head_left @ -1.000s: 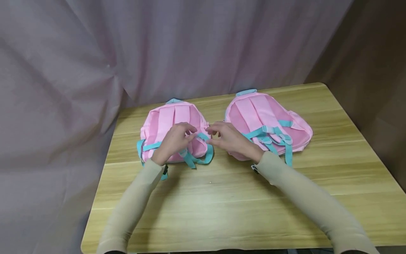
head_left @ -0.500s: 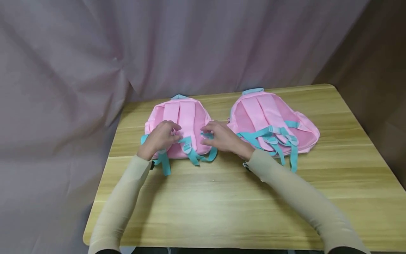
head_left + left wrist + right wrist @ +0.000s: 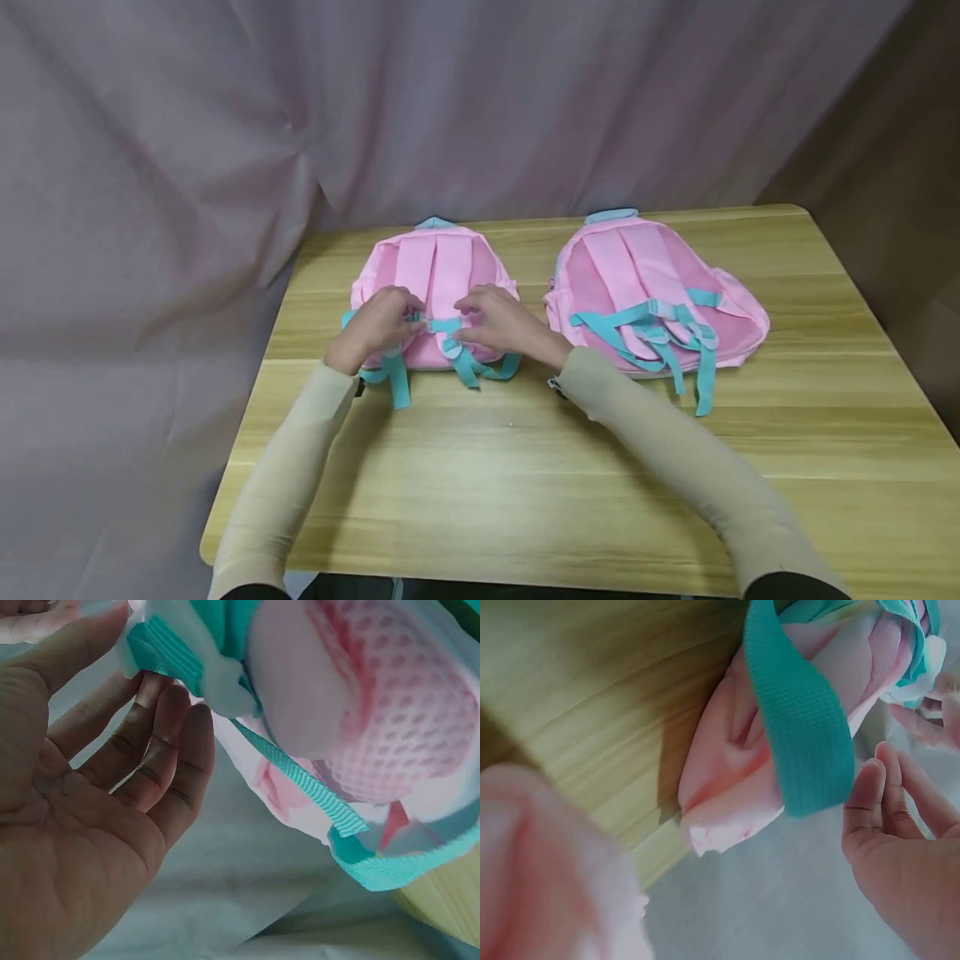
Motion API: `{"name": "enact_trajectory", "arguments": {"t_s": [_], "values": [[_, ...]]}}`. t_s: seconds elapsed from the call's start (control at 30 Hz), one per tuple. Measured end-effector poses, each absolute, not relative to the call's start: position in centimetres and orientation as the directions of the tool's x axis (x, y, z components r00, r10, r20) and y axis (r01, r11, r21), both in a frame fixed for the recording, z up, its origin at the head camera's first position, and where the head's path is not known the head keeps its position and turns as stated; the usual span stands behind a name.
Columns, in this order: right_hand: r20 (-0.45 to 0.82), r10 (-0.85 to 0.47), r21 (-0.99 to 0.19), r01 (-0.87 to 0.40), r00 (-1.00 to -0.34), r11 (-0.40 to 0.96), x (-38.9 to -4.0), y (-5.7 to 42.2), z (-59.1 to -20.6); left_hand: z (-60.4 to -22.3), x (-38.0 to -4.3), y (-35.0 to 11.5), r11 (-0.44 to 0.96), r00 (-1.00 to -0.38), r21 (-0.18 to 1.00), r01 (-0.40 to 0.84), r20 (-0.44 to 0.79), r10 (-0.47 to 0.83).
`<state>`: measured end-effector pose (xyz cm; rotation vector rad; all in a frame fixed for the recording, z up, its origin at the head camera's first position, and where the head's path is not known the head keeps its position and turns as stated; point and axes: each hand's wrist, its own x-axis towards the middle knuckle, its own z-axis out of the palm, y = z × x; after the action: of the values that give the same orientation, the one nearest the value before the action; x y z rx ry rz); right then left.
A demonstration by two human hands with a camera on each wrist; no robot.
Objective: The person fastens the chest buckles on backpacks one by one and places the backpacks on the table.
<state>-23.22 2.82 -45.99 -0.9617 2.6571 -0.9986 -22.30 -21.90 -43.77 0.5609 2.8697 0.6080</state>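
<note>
The left pink backpack (image 3: 435, 292) lies strap-side up on the bench (image 3: 525, 483), its teal straps (image 3: 450, 333) pinched between the curled fingers of the left hand (image 3: 375, 325) and right hand (image 3: 498, 323), a second backpack (image 3: 652, 292) well right of them.

We see the left hand (image 3: 82, 825) from the palm side, fingers (image 3: 161, 742) loosely bent and reaching up to the teal strap (image 3: 169, 652) where it meets a pale plastic buckle (image 3: 221, 686). The thumb lies along the strap's upper edge, so it looks like a light pinch, though the contact is partly hidden. Just beside it hangs the pink backpack (image 3: 390, 712) with its mesh panel, and a thinner teal webbing (image 3: 300, 784) runs down to a loop at lower right.
</note>
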Motion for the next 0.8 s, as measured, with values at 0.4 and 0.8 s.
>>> {"name": "enact_trajectory", "arguments": {"t_s": [0.4, 0.8], "values": [[0.044, -0.659, -0.611, -0.542, -0.751, 0.577, -24.4, -0.5, -46.7, -43.9, -22.4, -23.1, 0.839, -0.919, 0.431, 0.333, -0.051, 0.391], [-0.012, -0.636, -0.607, -0.500, -0.771, 0.617, -24.9, -2.6, -47.8, -44.2, -22.0, -23.9, 0.825, -0.934, 0.480, 0.300, -0.026, 0.355]]}}
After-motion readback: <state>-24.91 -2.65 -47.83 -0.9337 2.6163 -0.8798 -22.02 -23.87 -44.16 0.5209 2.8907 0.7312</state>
